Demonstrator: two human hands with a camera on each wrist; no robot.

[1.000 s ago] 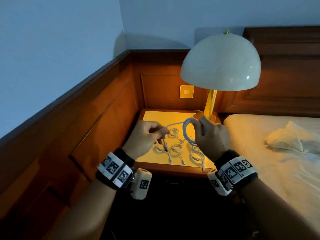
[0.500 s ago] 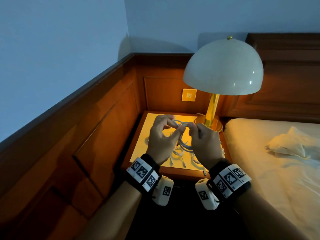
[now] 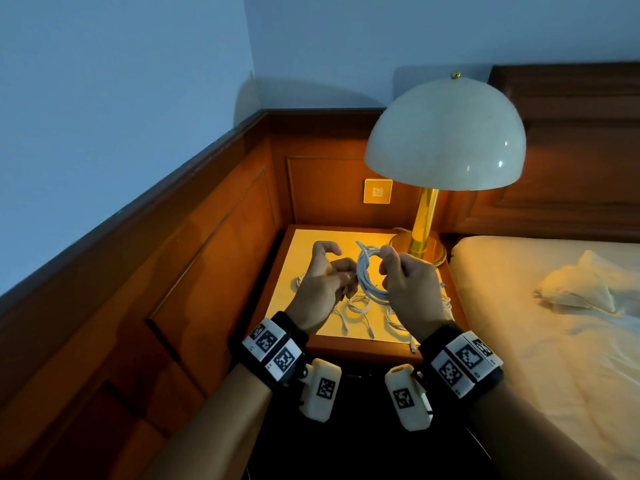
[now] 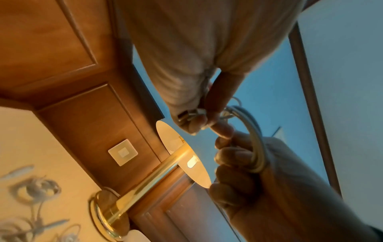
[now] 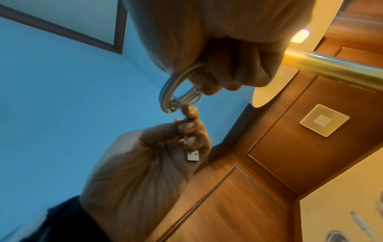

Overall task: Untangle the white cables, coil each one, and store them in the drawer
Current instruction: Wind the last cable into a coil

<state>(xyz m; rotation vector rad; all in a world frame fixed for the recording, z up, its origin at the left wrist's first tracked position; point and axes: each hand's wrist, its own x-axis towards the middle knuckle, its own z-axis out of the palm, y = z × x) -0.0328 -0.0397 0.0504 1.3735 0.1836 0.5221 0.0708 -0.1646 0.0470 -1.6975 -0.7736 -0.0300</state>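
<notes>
Head view: right hand (image 3: 412,285) fingers around coiled cable (image 3: 369,271), left hand (image 3: 325,282) pinching its plug.

This is a bedroom, maybe in a hotel. On the right there is a bed (image 3: 554,341) with a pale sheet and a dark wooden headboard (image 3: 571,140) behind it. Just beside the bed, in the corner, stands a small wooden nightstand (image 3: 304,244) with a lamp (image 3: 445,133) on it; the lamp has a white dome shade and a brass stem. Wooden panels (image 3: 214,237) cover the lower part of the walls, and above them the walls are painted blue. A small wall switch (image 3: 378,191) sits behind the nightstand.
</notes>
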